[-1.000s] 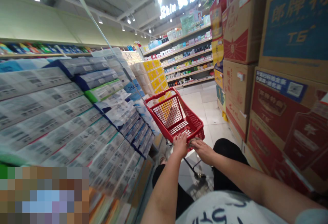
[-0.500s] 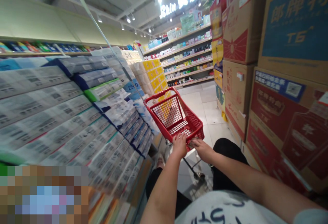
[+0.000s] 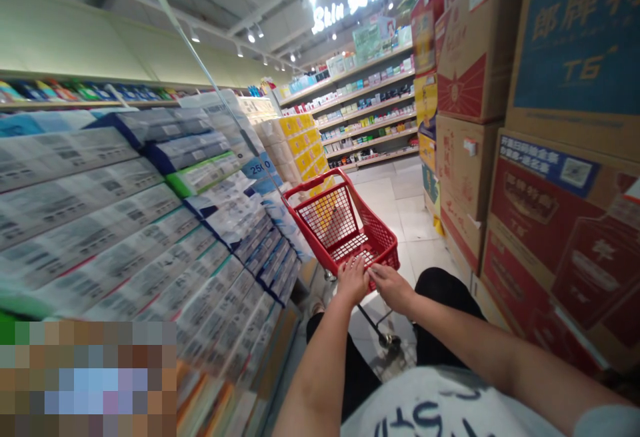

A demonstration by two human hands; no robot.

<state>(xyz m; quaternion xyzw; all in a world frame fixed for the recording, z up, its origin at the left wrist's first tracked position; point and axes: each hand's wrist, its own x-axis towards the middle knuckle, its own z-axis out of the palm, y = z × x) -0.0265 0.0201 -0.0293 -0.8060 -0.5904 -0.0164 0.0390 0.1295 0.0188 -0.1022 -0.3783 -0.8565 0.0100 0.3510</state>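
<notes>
A red plastic shopping cart [image 3: 383, 237] stands in front of me, its basket holding nothing that I can see. My left hand [image 3: 354, 280] is closed over the basket's near rim, fingers hooked toward the inside. Right beside it, my right hand [image 3: 393, 288] grips the same rim with its fingers bent and close to the left hand's. The cart's handle [image 3: 313, 187] is at the far end, away from me. Below the basket, metal legs and a wheel [image 3: 387, 341] show on the tiled floor.
On the left rises a tall stack of wrapped tissue packs [image 3: 115, 210], with yellow packs [image 3: 303, 143] beyond the cart. Cartons [image 3: 545, 203] line the right side. Shelves of small goods [image 3: 370, 103] stand at the back, past a pale tiled aisle [image 3: 417, 217].
My right hand has shifted slightly up and inward on the rim, closer to the left. My left leg has moved a little to the right. The cart has hardly moved.
</notes>
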